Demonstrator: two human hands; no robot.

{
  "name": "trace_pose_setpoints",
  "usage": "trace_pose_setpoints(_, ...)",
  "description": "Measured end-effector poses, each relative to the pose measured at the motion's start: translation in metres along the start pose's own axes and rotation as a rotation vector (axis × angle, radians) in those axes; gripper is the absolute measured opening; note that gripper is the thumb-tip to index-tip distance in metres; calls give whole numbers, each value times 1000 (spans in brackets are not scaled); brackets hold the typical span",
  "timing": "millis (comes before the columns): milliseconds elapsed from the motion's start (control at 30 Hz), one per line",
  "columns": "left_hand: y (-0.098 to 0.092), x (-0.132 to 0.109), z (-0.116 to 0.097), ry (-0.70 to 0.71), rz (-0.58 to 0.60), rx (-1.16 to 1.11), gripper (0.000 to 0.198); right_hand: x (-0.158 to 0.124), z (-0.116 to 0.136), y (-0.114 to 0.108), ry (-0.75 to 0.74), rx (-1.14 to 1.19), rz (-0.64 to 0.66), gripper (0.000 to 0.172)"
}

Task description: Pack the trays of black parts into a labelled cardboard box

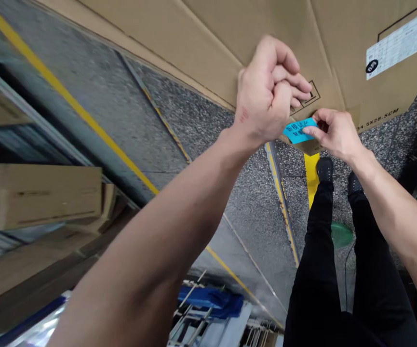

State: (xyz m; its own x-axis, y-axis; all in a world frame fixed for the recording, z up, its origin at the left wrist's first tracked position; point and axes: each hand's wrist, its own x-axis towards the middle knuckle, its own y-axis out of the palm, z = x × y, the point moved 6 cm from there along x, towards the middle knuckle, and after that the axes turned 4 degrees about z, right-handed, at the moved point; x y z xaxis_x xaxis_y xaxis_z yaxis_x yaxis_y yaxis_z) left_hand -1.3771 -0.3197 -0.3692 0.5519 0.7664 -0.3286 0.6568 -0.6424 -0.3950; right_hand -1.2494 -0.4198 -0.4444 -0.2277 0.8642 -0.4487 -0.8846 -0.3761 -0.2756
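A large cardboard box (284, 29) fills the top of the view. Low on it, near its bottom corner, is a bright blue label (298, 131) with dark handwritten characters. My right hand (338, 132) pinches the label's right side between thumb and fingers. Just above and left of the label, my left hand (269, 89) is closed over the box face, fingers curled and thumb against them; anything inside it is hidden. Part of a printed square symbol (313, 94) shows beside my left fingertips. Toward the upper right, the box carries a white printed label (401, 43) with a round black mark.
Speckled floor (251, 193) with yellow lines lies below. My legs in black trousers (320, 260) stand at lower right, near a green round object (341, 234). Cardboard boxes (49, 195) are at left; blue material (215, 301) and frames lie at bottom.
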Motion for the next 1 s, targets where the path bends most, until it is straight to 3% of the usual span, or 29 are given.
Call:
trace_pose_setpoints(533, -3, -1, -7, 62, -15, -25, 33, 2, 5, 1, 55, -88, -57, 24)
trace_pose_setpoints(700, -2, -1, -4, 15, 6, 28, 29, 0, 5, 4, 106, -92, -100, 23)
trace_pose_setpoints(867, -1, -1, -4, 2, 20, 94, 24, -1, 7, 12, 184, -128, -166, 29)
trace_pose_setpoints(1000, -2, -2, -8, 67, -8, 48, 30, -2, -7, 12, 253, -121, -231, 43)
